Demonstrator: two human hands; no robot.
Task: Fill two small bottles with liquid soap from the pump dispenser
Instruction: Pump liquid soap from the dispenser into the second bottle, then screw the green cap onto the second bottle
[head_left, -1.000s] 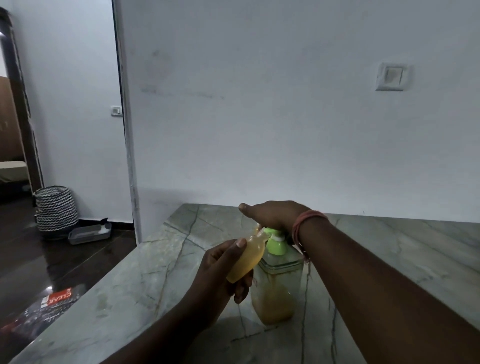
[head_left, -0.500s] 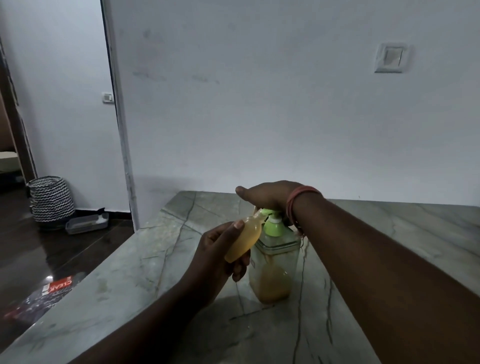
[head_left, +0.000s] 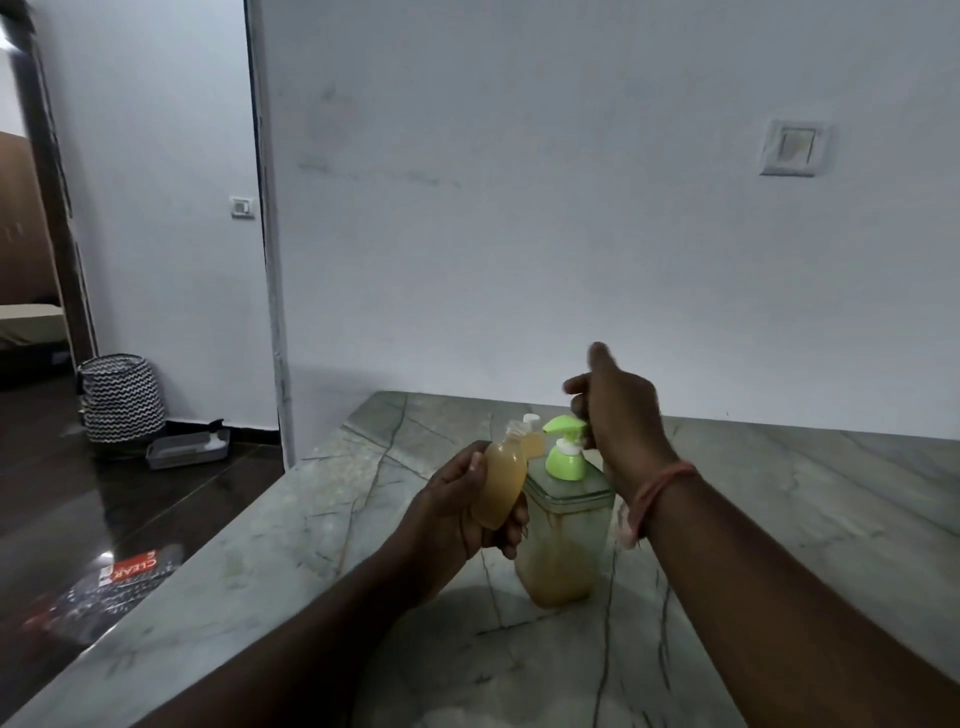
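nearby, veined marble counter (head_left: 322, 525) against white wall (head_left: 519, 208)

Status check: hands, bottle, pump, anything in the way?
Left hand grips small bottle, nearly full. Right hand open, beside pump head. Second bottle behind. Nothing blocking.

Dim, flat indoor light w/ a bluish cast on the white wall (head_left: 519, 234). Soft shadow pools on the marble counter (head_left: 779, 519) near the soap dispenser (head_left: 563, 525). Glare streaks the dark floor (head_left: 104, 551) at left. Right hand (head_left: 618, 415) is motion-blurred; wide-angle bending shows at the left doorframe (head_left: 57, 208). Grainy overall.
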